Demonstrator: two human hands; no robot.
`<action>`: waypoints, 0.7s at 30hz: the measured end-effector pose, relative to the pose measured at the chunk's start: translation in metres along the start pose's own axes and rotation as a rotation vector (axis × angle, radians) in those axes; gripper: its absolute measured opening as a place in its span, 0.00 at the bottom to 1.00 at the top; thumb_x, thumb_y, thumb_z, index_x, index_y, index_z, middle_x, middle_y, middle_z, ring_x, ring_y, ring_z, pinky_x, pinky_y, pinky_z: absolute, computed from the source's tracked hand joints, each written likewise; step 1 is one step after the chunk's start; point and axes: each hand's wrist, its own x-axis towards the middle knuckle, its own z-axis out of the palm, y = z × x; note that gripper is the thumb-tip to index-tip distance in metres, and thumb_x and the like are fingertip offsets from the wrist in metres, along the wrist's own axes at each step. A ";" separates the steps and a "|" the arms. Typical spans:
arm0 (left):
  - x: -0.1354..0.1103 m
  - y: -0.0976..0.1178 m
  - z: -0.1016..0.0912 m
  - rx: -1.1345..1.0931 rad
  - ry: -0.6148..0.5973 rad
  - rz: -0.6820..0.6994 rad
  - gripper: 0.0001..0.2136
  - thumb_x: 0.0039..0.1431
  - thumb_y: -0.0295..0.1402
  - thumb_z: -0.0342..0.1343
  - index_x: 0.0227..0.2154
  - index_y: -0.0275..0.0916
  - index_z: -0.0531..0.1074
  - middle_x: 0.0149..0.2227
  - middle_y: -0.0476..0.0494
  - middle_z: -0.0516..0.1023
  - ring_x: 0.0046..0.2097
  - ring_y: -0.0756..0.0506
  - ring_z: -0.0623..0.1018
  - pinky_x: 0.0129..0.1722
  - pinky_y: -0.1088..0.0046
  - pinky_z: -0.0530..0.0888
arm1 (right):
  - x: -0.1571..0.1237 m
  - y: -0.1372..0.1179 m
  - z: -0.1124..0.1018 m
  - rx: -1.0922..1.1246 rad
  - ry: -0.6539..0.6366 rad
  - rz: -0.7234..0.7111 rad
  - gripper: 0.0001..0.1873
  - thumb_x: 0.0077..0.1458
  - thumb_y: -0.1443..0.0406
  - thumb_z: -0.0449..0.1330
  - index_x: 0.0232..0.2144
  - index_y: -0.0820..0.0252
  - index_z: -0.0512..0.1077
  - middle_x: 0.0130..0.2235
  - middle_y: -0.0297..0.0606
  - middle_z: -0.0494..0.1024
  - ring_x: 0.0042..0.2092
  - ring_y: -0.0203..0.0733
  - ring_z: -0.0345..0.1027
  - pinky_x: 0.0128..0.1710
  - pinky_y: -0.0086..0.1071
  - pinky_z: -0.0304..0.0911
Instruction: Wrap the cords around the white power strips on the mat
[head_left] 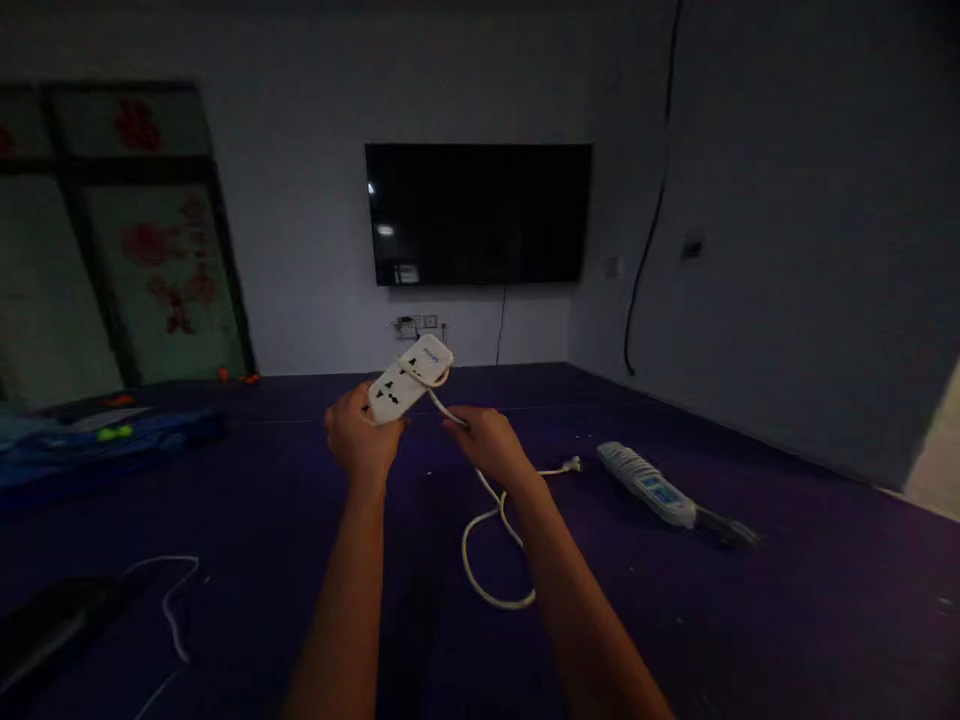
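A white power strip [397, 390] is held up by my left hand [358, 432], which is closed around its near end. The white cord [480, 598] makes a turn around the strip's far end. From there it runs to my right hand [487, 440], closed on it a little to the right of the strip. Below that hand the cord hangs or lies in a loose loop over the dark purple surface. Its plug [572, 465] rests to the right of my right wrist. Most of my right fingers are hidden.
On the right lies another white power strip [660, 497] wrapped in its cord. At the lower left are a dark object [52, 625] and a thin white cable [171, 610]. Blue cloth [172, 428] lies at left. A television [480, 215] hangs on the far wall.
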 end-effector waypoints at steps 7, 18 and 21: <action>-0.001 -0.006 -0.006 0.159 -0.002 0.078 0.25 0.42 0.29 0.61 0.48 0.44 0.68 0.48 0.40 0.72 0.52 0.35 0.67 0.44 0.58 0.68 | 0.001 -0.005 -0.004 -0.150 -0.039 -0.025 0.13 0.58 0.64 0.51 0.37 0.57 0.76 0.38 0.41 0.79 0.40 0.44 0.72 0.34 0.30 0.56; 0.006 -0.017 0.008 0.318 -0.299 0.426 0.24 0.44 0.23 0.52 0.47 0.46 0.68 0.47 0.46 0.74 0.49 0.39 0.68 0.42 0.63 0.66 | 0.002 0.009 -0.010 0.092 0.099 -0.257 0.04 0.48 0.73 0.62 0.28 0.63 0.77 0.32 0.41 0.79 0.37 0.41 0.70 0.39 0.30 0.60; 0.003 -0.016 0.009 0.293 -0.348 0.553 0.25 0.42 0.21 0.51 0.46 0.47 0.69 0.47 0.47 0.74 0.50 0.40 0.67 0.42 0.63 0.65 | -0.001 0.013 -0.014 0.156 0.146 -0.258 0.05 0.42 0.73 0.66 0.25 0.64 0.76 0.29 0.39 0.77 0.33 0.38 0.69 0.34 0.28 0.59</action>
